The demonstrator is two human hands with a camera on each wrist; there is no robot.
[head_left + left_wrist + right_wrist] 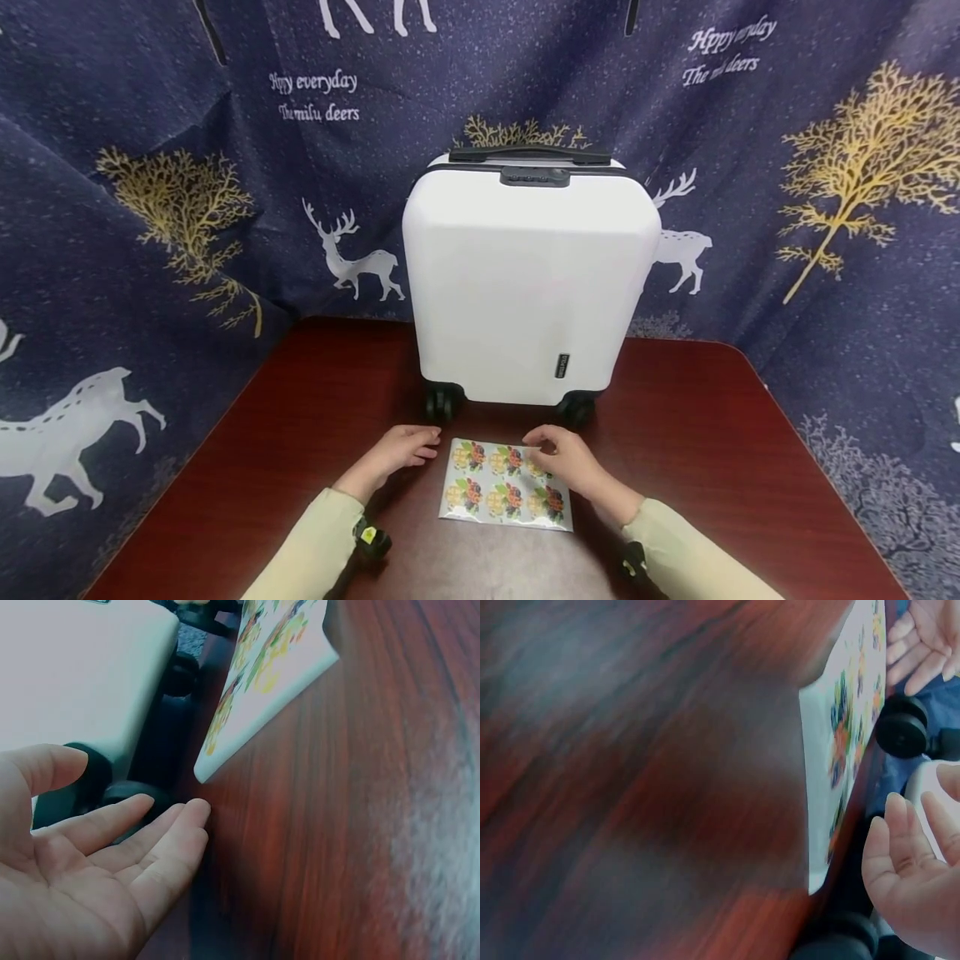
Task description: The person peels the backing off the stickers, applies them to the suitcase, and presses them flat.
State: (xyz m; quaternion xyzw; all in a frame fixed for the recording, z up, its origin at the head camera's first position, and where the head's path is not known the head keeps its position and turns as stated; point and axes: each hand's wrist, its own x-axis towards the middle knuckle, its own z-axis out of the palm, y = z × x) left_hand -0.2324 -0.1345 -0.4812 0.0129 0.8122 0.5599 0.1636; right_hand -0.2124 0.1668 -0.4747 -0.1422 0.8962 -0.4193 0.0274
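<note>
A sheet of stickers (480, 485) printed with rows of colourful fruit pictures lies on the table before the suitcase. My left hand (403, 452) hovers beside its left edge, fingers loosely bent and holding nothing. In the left wrist view the palm of that hand (97, 877) faces the camera, with the fingertips apart from the sheet (262, 682). Over the sheet's upper right corner is my right hand (572, 462). From the right wrist view, the right hand's fingers (906, 836) are relaxed, with nothing between them, and a corner of the sheet (817, 802) sticks up.
A white suitcase (528, 283) with black wheels (442, 402) stands upright close behind the sheet. The dark red wooden table (300, 433) shines near its front. Behind hangs a blue cloth (247, 167) with white deer and golden trees.
</note>
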